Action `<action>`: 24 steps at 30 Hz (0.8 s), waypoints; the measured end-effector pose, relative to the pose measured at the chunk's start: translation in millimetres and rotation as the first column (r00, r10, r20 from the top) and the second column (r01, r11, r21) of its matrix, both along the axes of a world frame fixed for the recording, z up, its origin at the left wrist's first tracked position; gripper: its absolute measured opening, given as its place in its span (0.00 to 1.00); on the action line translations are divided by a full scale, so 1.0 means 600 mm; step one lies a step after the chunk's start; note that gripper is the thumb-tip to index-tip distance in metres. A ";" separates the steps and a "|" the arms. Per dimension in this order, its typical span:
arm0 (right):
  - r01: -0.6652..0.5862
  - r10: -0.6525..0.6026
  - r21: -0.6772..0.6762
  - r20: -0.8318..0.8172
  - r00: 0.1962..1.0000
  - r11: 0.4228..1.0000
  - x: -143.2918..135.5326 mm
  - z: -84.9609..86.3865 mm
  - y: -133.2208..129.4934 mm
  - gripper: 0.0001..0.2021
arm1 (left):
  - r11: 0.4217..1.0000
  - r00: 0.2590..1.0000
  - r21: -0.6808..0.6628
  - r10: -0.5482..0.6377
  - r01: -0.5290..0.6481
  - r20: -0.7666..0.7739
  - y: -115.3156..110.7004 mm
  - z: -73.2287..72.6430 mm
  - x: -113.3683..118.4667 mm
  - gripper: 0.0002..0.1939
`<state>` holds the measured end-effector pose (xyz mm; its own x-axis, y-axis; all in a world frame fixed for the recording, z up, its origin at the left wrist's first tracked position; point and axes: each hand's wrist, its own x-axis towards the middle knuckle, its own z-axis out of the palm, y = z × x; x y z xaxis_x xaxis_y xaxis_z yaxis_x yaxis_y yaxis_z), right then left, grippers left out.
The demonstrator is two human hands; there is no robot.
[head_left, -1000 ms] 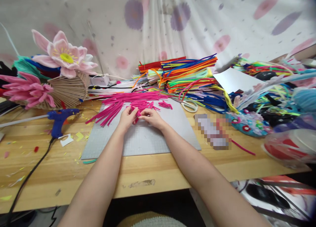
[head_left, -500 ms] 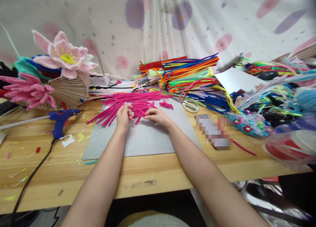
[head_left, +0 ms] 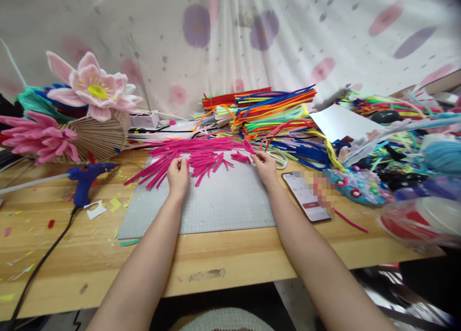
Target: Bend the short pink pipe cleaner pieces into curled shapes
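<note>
Magenta pipe cleaners (head_left: 158, 170) lie in a loose pile on a grey cutting mat (head_left: 223, 208), the long ones to the left and back. Shorter cut or folded pieces (head_left: 205, 165) fan out in the middle. My left hand (head_left: 178, 176) is closed at the pile's front edge, its fingers curled; what they hold, if anything, is hidden. At the mat's right side, my right hand (head_left: 265, 168) pinches a folded magenta pipe cleaner (head_left: 248, 147) that points up and left. Just left of it lies a small group of folded magenta pieces (head_left: 240, 157).
White-handled scissors (head_left: 281, 159) lie partly behind my right hand. A phone (head_left: 306, 199) rests right of the mat. On the left are a blue glue gun (head_left: 86, 180) and fuzzy pink flowers (head_left: 97, 88). Bundles of coloured pipe cleaners (head_left: 275, 108) stand along the back.
My right hand has moved right, from the middle pieces to beside the small group, with the folded pipe cleaner in its fingers. My left hand has curled more and stays near the pile.
</note>
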<state>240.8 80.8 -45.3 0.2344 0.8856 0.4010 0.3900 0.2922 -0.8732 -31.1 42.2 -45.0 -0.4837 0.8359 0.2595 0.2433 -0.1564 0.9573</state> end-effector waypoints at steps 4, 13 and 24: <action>-0.024 0.024 -0.031 0.008 1.000 0.999 -0.022 -0.008 -0.002 0.14 | 0.999 0.999 -0.035 -0.040 0.039 -0.017 -0.004 0.002 0.006 0.13; -0.117 0.126 -0.161 0.045 0.991 0.980 -0.015 -0.003 -0.012 0.11 | 0.995 0.995 -0.099 -0.043 0.034 -0.087 -0.002 -0.004 0.007 0.14; 0.052 -0.050 0.005 0.335 0.941 0.999 -0.007 -0.009 -0.015 0.22 | 0.996 0.825 -0.004 0.069 -0.087 -0.561 -0.035 0.025 0.023 0.11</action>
